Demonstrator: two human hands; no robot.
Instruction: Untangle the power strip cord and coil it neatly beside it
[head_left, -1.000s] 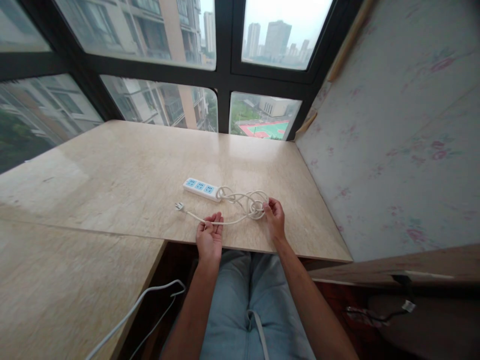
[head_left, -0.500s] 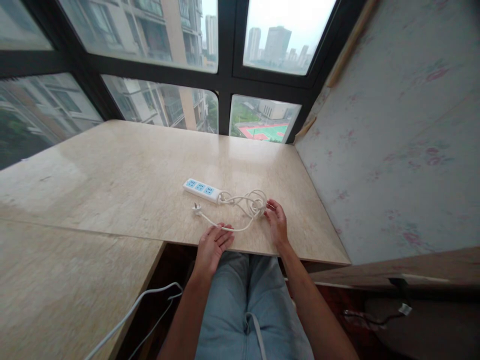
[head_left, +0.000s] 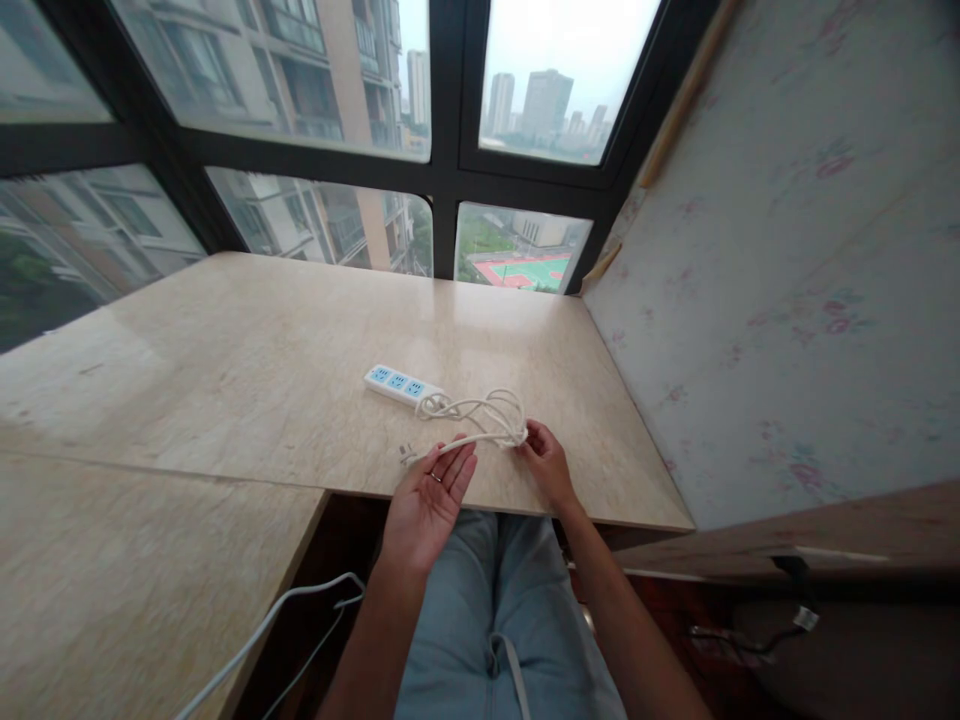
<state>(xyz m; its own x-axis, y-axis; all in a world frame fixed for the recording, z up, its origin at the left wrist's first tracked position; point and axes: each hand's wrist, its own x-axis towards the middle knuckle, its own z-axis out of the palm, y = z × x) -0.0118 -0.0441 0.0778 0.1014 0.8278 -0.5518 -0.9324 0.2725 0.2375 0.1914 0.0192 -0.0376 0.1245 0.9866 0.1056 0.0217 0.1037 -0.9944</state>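
Note:
A white power strip (head_left: 397, 384) with blue socket faces lies on the stone-look counter, tilted slightly. Its pale cord (head_left: 499, 437) runs right from the strip in loose loops. My right hand (head_left: 549, 468) has its fingers closed on the right end of those loops. Palm up at the counter's front edge, my left hand (head_left: 427, 505) has its fingers stretched out, with a ring on one finger. The cord's free stretch passes at its fingertips. Just behind this hand is the plug (head_left: 406, 455), pins toward the back left and partly hidden.
The counter (head_left: 285, 350) extends left and meets a second slab (head_left: 112, 560) at the front left. A white cable (head_left: 277, 610) hangs over the dark gap there. Dark-framed windows (head_left: 442, 150) stand behind, and a flowered wall (head_left: 750, 300) borders the right.
My right hand has closed on the cord loops, which are drawn narrower. My left hand has turned palm up and lifted, and the plug has shifted right, partly behind it.

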